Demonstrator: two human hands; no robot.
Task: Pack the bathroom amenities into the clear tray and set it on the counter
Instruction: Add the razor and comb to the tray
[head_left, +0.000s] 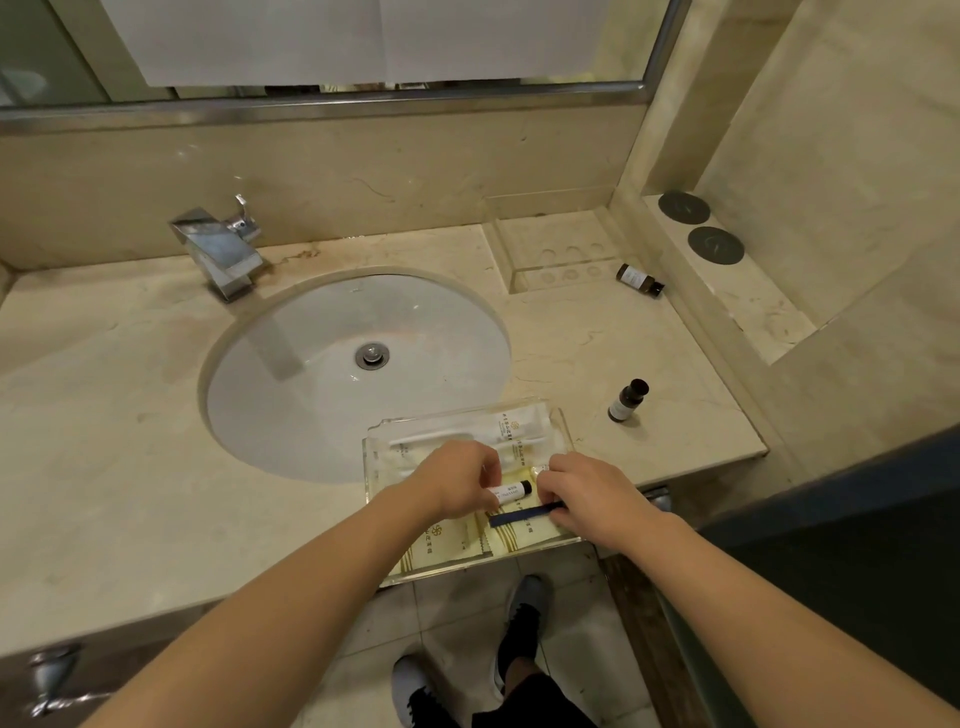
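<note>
A clear tray (563, 423) sits at the counter's front edge, partly over the sink rim and overhanging the front. It holds white packets, yellow sachets (457, 545), a small white tube (511, 491) and a dark blue flat item (519, 518). My left hand (460, 480) is over the tray with its fingers on the white tube. My right hand (582, 493) pinches the blue item's right end. One dark bottle (627, 401) stands upright on the counter right of the tray. Another dark bottle (640, 279) lies on its side farther back.
A round white sink (358, 374) and chrome faucet (218, 249) fill the counter's left-middle. A second clear holder (550, 260) with round recesses stands at the back right. Two dark discs (698, 223) lie on a raised ledge. My feet show on the tiled floor below.
</note>
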